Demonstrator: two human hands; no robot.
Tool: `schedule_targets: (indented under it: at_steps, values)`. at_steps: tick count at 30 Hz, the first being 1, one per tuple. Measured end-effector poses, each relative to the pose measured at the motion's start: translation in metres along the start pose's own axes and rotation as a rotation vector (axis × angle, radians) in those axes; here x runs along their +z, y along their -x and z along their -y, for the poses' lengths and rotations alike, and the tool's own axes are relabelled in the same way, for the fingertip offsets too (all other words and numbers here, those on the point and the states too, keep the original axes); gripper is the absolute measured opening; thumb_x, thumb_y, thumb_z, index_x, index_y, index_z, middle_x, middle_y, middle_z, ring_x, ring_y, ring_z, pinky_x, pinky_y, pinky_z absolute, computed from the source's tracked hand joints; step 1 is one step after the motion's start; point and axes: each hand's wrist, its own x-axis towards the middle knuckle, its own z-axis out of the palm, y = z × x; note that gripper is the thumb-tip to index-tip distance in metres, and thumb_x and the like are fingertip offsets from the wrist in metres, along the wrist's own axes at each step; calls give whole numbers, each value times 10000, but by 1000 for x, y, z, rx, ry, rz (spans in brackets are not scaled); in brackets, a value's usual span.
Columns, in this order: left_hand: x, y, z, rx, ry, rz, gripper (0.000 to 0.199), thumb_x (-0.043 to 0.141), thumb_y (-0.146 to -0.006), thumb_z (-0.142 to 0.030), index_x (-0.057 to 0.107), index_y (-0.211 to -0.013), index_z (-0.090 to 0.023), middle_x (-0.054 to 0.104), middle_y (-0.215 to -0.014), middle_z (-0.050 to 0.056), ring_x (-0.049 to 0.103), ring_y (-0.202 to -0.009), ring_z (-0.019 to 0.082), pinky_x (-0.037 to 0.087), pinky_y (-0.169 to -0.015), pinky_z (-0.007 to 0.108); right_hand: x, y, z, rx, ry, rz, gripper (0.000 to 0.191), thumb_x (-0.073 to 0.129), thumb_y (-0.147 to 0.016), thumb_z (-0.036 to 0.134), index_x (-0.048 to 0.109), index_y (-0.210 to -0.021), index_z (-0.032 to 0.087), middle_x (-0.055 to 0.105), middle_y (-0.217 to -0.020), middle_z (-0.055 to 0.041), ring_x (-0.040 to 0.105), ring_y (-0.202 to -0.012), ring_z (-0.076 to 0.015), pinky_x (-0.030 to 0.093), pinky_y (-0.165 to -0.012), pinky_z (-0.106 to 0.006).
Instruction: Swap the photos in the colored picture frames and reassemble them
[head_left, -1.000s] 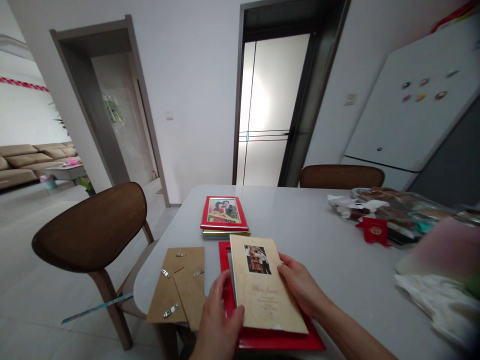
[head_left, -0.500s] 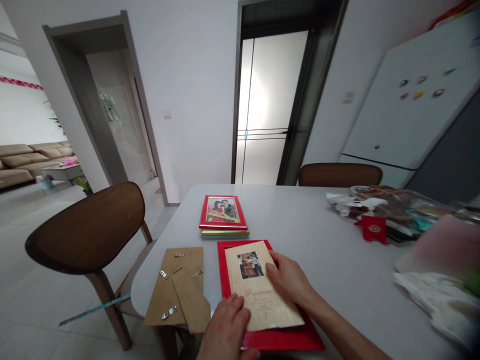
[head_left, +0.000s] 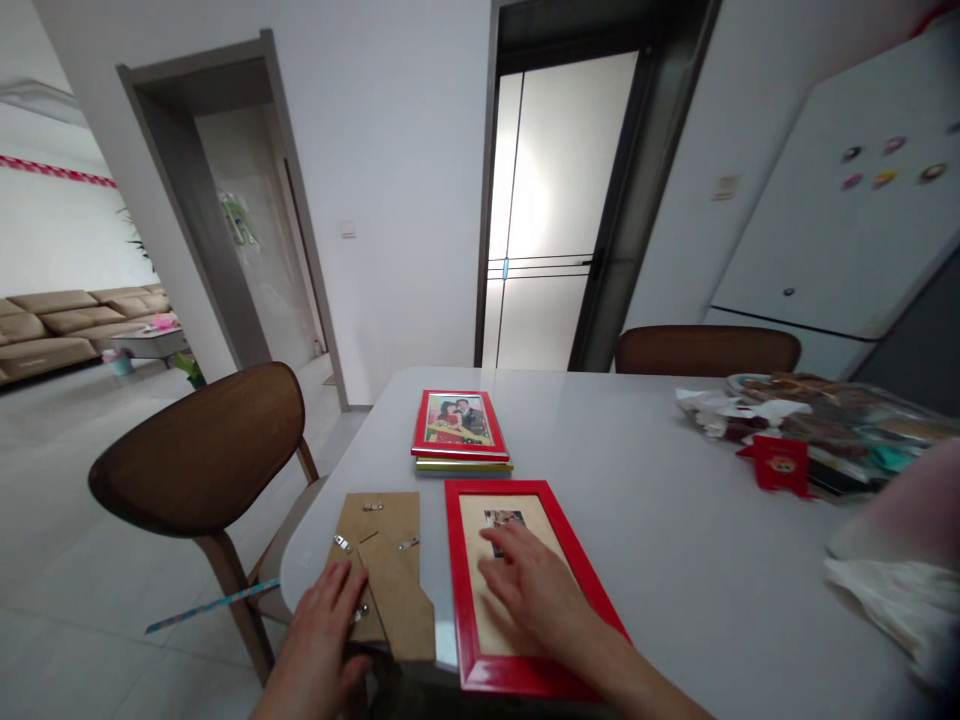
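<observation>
A red picture frame (head_left: 469, 620) lies near the table's front edge, with a cream printed sheet (head_left: 480, 590) inside its border. My right hand (head_left: 536, 590) is over the sheet, fingers apart, partly covering its small photo. To the left, a brown backing board (head_left: 397, 580) with metal clips and a stand flap lies at the table corner. My left hand (head_left: 322, 620) rests on the board's lower left part, fingers spread, holding nothing. Behind them sits a stack of frames, the top one a red frame (head_left: 460, 452) with a picture of two people.
On the right of the white table (head_left: 675, 560) are a red card (head_left: 781, 466), crumpled tissue and plastic bags (head_left: 847, 405), and a white cloth (head_left: 885, 600). Brown chairs stand at the left (head_left: 202, 450) and at the far side (head_left: 705, 350).
The cream sheet has gone from lying tilted over the red frame to sitting inside its border. My left hand has moved left onto the backing board. The view has shifted slightly left.
</observation>
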Motion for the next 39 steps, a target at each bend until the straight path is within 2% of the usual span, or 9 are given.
schedule_targets:
  at_steps: [4,9,12,15,20,23,30,34,39]
  values:
    - [1,-1,23,-36,-63,-53,551,511,-544,-34,525,-1091,-96,484,-1205,158,435,-1120,247,344,-951,374,37,5,53,-207,-15,69,393,542,-667,442,542,-993,223,542,-951,-59,447,-917,-228,299,-857,-384]
    - [-3,0,27,58,-23,-156,444,590,-561,-93,584,-1005,-114,574,-1094,163,537,-1005,261,443,-856,368,57,1,76,-163,-96,81,410,616,-580,321,540,-970,220,470,-1000,-65,428,-923,-221,356,-799,-344]
    - [-11,1,14,172,51,-275,398,637,-608,-207,580,-998,-154,601,-1056,141,570,-954,254,482,-803,369,34,6,66,-178,-201,12,438,571,-598,229,516,-1032,220,447,-1006,-57,423,-950,-190,357,-832,-303]
    - [-14,-1,-22,286,100,-333,400,636,-646,-247,550,-1027,-160,592,-1069,137,559,-973,240,487,-803,361,2,21,39,-169,-218,-28,432,542,-611,217,518,-1042,205,444,-1040,-71,420,-992,-199,347,-879,-318]
    - [-3,-13,-95,395,151,-165,384,626,-632,-157,549,-1006,-120,569,-1098,156,533,-1008,246,475,-830,350,-28,56,-24,-28,-140,-10,370,497,-658,254,543,-1020,190,449,-1096,-97,437,-1026,-218,361,-895,-351]
    - [7,-19,-121,377,159,-43,409,638,-607,-128,551,-1006,-115,552,-1123,155,515,-1027,262,462,-850,366,-30,66,-48,12,-87,-14,347,490,-668,275,564,-995,186,477,-1077,-100,459,-1008,-220,373,-887,-359]
    - [26,-23,-120,375,166,-20,256,536,-709,-143,561,-963,-143,560,-1124,121,497,-1053,244,424,-890,388,-17,57,-62,-22,73,-99,375,506,-637,240,582,-997,171,504,-1057,-109,457,-993,-235,364,-872,-396]
    - [23,-22,-112,358,191,1,254,522,-716,-145,534,-966,-192,550,-1154,70,495,-1058,234,374,-910,472,-14,55,-58,-40,112,-141,344,504,-644,234,590,-973,186,520,-1015,-98,467,-950,-230,378,-830,-393]
    - [15,-27,-112,284,159,-5,185,460,-726,-66,565,-831,-178,594,-1080,83,524,-1017,217,416,-861,414,-10,52,-50,-53,117,-146,311,510,-647,232,598,-943,193,517,-1012,-96,459,-942,-233,377,-805,-388]
